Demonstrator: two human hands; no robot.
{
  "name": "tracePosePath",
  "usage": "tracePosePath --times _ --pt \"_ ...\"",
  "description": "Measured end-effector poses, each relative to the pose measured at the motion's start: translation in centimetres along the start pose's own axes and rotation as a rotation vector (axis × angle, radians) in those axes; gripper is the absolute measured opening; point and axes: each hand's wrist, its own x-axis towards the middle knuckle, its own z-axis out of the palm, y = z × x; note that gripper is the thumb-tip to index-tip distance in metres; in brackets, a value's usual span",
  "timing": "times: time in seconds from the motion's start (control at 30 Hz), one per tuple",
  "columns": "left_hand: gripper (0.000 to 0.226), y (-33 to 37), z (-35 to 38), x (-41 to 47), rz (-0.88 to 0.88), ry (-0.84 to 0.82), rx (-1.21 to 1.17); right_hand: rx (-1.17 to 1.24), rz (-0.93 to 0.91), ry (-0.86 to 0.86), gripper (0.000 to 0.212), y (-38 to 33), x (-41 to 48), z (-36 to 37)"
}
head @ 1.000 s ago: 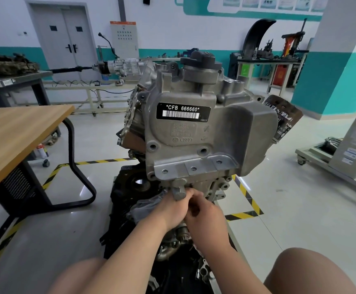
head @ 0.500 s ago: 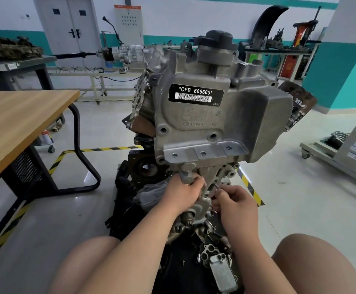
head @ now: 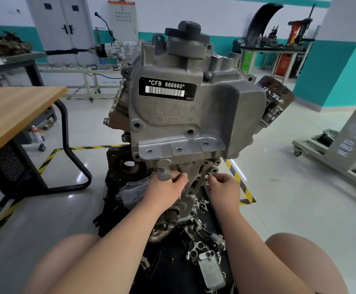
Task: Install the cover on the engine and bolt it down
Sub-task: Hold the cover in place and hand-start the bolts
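A grey engine [head: 194, 115] with a black "CFB 666660" label stands on a dark base in front of me. Below its flange hangs a smaller grey cast cover [head: 191, 183] with several bolt holes. My left hand [head: 168, 189] grips the cover's left side beside a cylindrical boss [head: 164, 171], fingers curled on the metal. My right hand [head: 222, 188] is at the cover's right edge and pinches a small bolt [head: 210, 174] whose tip points at a hole in the upper right lug.
Loose parts, bolts and a silver oil cooler [head: 212, 270] lie on the black mat between my knees. A wooden table [head: 13, 115] with black legs stands at the left. Yellow-black floor tape [head: 238, 181] runs past the engine. Equipment carts [head: 332, 153] stand at the right.
My hands have separated: the right one moved from beside the left out to the cover's right edge with a bolt. The view has drawn closer to the engine.
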Motion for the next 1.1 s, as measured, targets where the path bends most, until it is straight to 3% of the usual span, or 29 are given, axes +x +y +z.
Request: tracePosePath --times 0.4,0.6,1.1 --pt "0.052 -0.4 0.1 -0.1 0.012 0.011 0.016 0.079 -0.051 0.094 0.010 1.4 0.0 1.6" --pt "0.033 -0.4 0.1 -0.1 0.017 0.001 0.004 0.202 -0.018 0.122 0.010 1.5 -0.4 2.0" --pt "0.026 -0.5 0.0 -0.2 0.072 -0.025 -0.016 0.205 -0.024 0.146 0.010 1.4 -0.3 2.2"
